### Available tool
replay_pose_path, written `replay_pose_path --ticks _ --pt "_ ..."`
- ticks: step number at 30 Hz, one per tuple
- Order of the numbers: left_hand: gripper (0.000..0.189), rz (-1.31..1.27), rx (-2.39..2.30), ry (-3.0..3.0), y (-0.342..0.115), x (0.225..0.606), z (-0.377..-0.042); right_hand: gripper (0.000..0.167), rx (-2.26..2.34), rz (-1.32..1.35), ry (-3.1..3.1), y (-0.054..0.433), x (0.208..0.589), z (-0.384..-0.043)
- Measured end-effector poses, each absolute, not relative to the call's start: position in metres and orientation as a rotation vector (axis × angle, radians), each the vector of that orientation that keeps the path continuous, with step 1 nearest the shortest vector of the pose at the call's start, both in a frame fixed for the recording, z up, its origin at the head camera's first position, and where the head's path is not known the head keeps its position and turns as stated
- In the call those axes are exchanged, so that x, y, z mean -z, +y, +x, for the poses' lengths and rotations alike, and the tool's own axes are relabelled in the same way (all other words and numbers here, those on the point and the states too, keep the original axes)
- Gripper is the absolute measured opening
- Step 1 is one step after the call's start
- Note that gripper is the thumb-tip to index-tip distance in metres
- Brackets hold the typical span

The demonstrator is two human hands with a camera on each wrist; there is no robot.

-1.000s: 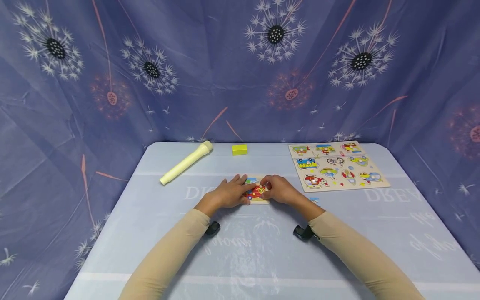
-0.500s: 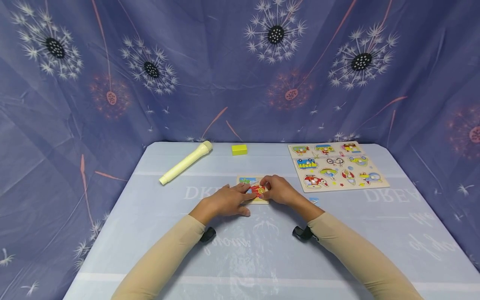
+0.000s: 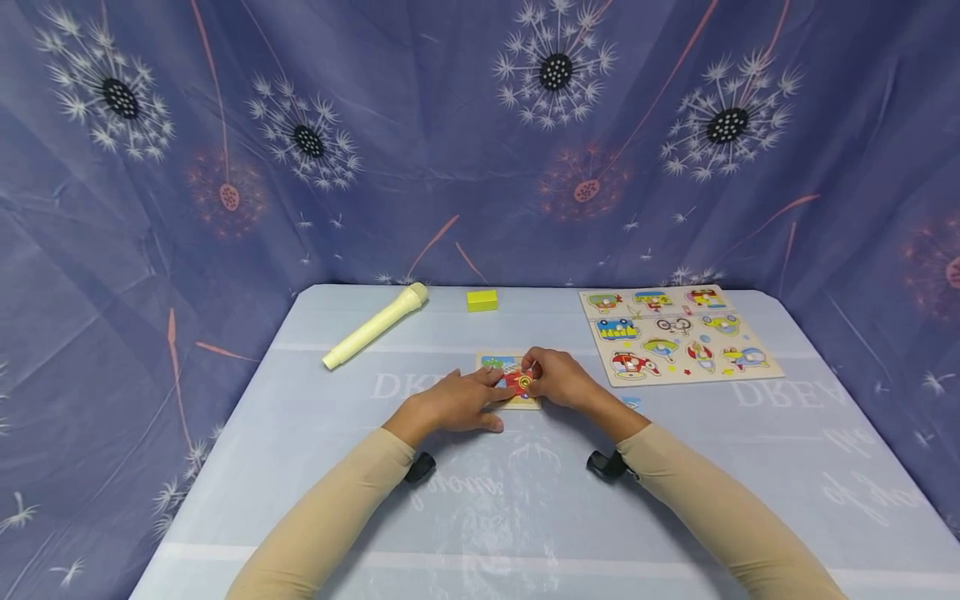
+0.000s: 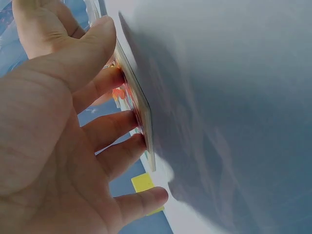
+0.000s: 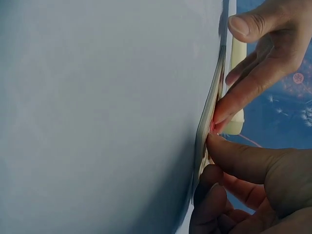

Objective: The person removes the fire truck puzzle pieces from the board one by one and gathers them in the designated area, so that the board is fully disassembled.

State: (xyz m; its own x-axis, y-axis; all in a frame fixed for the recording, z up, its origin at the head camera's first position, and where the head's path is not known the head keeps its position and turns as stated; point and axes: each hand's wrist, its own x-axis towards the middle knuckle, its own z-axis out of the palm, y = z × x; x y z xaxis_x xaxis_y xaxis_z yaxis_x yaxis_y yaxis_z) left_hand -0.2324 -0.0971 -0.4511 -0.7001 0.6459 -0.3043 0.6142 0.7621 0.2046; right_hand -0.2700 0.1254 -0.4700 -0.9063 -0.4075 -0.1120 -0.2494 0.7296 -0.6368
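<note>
A small picture puzzle board (image 3: pixel 530 405) lies flat at mid-table, with a red car-like puzzle piece (image 3: pixel 514 381) on it. My left hand (image 3: pixel 453 403) reaches over the board from the left. Its fingers are extended, their tips pressing the board's face in the left wrist view, while the thumb (image 4: pixel 100 41) stays off to the side. From the right, my right hand (image 3: pixel 566 380) pinches the red piece at its right end between thumb and index finger. The other right-hand fingers (image 5: pixel 209 207) curl by the board's edge. Part of the picture is hidden under both hands.
A large vehicle puzzle board (image 3: pixel 701 375) lies back right. A small blue piece (image 3: pixel 632 402) shows beside my right wrist. Behind the hands are a yellow block (image 3: pixel 482 301) and a pale yellow microphone-shaped stick (image 3: pixel 375 327). A dandelion-print curtain (image 3: pixel 420 167) hangs along the table's back edge.
My left hand has drawn back a little to the left and nearer me, uncovering the board's upper left corner. The right hand stays at the red piece.
</note>
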Motion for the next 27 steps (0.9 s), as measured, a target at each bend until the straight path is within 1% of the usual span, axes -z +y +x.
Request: replay_pose_path --ticks 9,14,20,27 --pt "0.065 0.951 -0.145 2.604 -0.096 0.451 -0.235 0.025 0.841 -0.595 2.732 0.128 0.467 -0.273" --pt "0.065 0.963 -0.146 2.598 -0.095 0.45 -0.235 0.025 0.912 -0.59 2.725 0.14 0.461 -0.269" --pt "0.065 0.941 -0.138 2.606 -0.095 0.452 -0.233 0.026 1.016 -0.578 2.679 0.18 0.455 -0.248" --pt "0.065 0.9 -0.155 2.603 -0.093 0.452 -0.23 0.028 0.9 -0.562 2.733 0.247 0.451 -0.22"
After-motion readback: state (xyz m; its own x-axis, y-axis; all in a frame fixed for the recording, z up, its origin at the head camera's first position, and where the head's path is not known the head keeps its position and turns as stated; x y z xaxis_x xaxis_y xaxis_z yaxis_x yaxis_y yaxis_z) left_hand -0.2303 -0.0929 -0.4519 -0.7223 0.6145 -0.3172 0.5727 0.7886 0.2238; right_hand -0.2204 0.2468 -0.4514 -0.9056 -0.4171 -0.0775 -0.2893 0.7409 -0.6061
